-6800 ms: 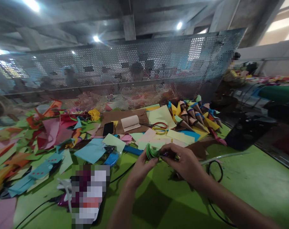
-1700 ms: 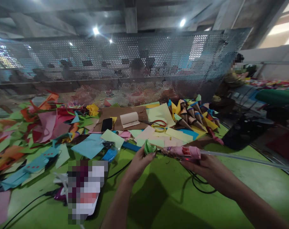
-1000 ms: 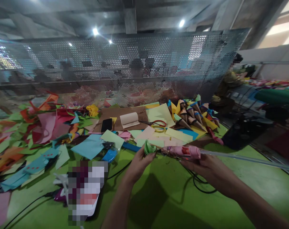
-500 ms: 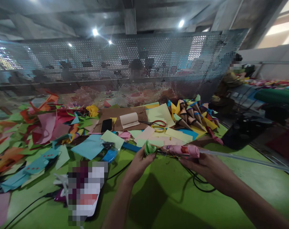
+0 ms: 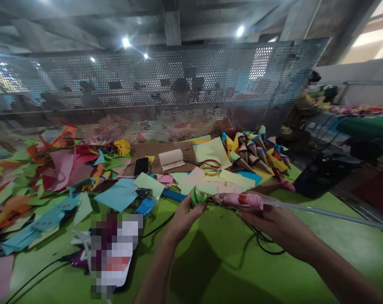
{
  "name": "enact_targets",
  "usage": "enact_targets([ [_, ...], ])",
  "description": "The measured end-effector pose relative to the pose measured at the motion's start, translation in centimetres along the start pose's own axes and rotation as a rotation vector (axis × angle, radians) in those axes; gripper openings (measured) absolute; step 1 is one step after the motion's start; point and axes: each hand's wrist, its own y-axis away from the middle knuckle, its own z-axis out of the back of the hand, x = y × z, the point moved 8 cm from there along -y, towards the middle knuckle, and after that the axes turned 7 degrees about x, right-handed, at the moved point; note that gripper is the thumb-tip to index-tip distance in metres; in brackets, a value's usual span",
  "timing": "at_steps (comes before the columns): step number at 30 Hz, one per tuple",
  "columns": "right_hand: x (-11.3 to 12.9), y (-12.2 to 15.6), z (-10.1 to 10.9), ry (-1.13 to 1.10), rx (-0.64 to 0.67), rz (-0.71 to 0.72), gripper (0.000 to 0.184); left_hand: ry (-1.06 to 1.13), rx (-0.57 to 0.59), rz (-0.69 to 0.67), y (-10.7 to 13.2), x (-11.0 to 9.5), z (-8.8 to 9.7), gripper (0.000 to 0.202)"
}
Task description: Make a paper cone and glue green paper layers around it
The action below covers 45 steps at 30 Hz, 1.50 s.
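Left hand (image 5: 184, 214) pinches a coiled green paper (image 5: 198, 197) between thumb and fingers, above the green desk (image 5: 229, 270) — likely held that way so the coil can't unroll. Right hand (image 5: 270, 217) grips a pink glue gun (image 5: 238, 201), or what looks like one, roughly level with its nose pointing at the paper; touching or just short, can't tell, too small and dark there. Clear stick (image 5: 305, 207) runs out the back, past the right hand. Black cable (image 5: 270, 252) loops below. Scissors (image 5: 201, 164) lie among paper sheets (image 5: 237, 178) beyond — seemingly kept within reach, left of the piled paper cones (image 5: 252, 148).
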Motion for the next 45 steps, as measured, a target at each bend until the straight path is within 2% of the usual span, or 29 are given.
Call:
enact_targets([
  [7, 0.2, 0.1, -0.3, -0.025, 0.031, 0.014, 0.031, 0.04, -0.027, 0.004, -0.1, 0.0, 0.1, 0.044],
  [11, 0.0, 0.1, -0.2, -0.051, 0.031, -0.013, 0.035, 0.013, -0.004, -0.016, -0.1, -0.2, -0.1, 0.043],
  [15, -0.2, -0.1, 0.1, -0.025, -0.004, -0.031, 0.031, 0.008, 0.003, -0.027, -0.1, -0.2, -0.1, 0.043],
  [21, 0.5, -0.2, -0.1, -0.019, 0.026, 0.007, 0.027, 0.005, -0.015, 0.002, -0.1, -0.1, 0.1, 0.044],
  [28, 0.4, -0.6, 0.6, 0.069, -0.038, -0.035, 0.028, 0.008, -0.005, -0.017, -0.2, 0.1, 0.0, 0.049],
  [35, 0.7, -0.4, 0.2, 0.043, 0.006, 0.027, 0.024, 0.029, -0.001, -0.015, -0.2, 0.2, 0.0, 0.044],
  [42, 0.5, -0.6, 0.5, 0.016, -0.023, -0.014, 0.027, 0.037, -0.036, 0.006, -0.1, 0.1, 0.3, 0.045],
  [45, 0.3, -0.6, 0.1, -0.01, -0.003, 0.012, 0.027, 0.061, -0.05, 0.011, -0.1, 0.4, 0.4, 0.047],
])
